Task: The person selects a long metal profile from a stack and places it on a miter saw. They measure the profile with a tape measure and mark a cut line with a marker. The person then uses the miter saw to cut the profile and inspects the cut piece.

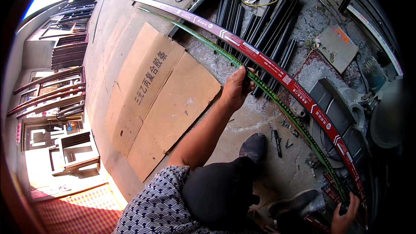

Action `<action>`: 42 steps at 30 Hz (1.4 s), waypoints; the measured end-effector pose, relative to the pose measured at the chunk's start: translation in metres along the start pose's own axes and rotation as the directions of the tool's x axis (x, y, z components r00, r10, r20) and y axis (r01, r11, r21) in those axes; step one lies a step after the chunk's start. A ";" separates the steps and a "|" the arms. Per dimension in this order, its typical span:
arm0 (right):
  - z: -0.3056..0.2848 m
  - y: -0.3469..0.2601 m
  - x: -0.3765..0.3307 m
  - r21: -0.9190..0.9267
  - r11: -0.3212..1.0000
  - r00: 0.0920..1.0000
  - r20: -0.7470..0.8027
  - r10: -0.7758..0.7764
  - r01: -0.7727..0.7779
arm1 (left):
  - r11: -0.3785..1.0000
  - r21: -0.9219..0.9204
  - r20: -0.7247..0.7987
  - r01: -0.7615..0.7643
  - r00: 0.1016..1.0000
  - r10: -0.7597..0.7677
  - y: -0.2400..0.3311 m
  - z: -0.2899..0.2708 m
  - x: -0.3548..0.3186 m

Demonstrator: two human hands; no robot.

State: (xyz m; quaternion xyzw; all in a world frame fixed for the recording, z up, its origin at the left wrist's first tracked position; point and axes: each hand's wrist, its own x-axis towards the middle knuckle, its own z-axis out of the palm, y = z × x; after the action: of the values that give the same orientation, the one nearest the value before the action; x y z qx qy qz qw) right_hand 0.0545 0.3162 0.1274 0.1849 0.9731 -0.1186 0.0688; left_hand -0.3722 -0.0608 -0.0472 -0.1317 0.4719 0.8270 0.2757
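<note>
We see the left hand (236, 87) curled around a long red-and-green profile (260, 57) near its middle, and the right hand (345, 216) closed on its lower end (partly cut off by the frame). The profile slants above black bars (229, 15) and past flattened cardboard (173, 99).

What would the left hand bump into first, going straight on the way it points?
Past the green strip it holds, the left hand would probably meet the red strip, though depth is unclear.

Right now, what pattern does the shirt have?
The shirt has a dark-and-white geometric pattern, best seen in the head view.
</note>
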 end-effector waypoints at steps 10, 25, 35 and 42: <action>0.022 0.002 0.011 0.064 0.993 0.985 0.148 0.088 -0.098 | 0.975 0.178 -0.120 -0.130 0.981 0.152 0.005 0.008 -0.015; 0.073 0.046 0.015 0.259 0.945 0.974 0.156 0.166 -0.202 | 0.948 0.225 -0.107 -0.226 0.961 0.254 0.015 0.021 -0.015; 0.080 0.044 0.018 0.276 0.929 0.960 0.201 0.195 -0.246 | 0.947 0.263 -0.084 -0.187 0.973 0.215 0.013 0.023 -0.004; 0.080 0.042 0.022 0.262 0.932 0.957 0.210 0.199 -0.251 | 0.944 0.265 -0.064 -0.197 0.973 0.221 0.014 0.022 0.003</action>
State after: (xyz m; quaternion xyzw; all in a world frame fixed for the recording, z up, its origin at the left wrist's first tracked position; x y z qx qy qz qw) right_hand 0.0573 0.3407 0.0376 0.2922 0.9078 -0.2652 0.1421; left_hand -0.3821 -0.0465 -0.0270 -0.0825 0.5988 0.7763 0.1788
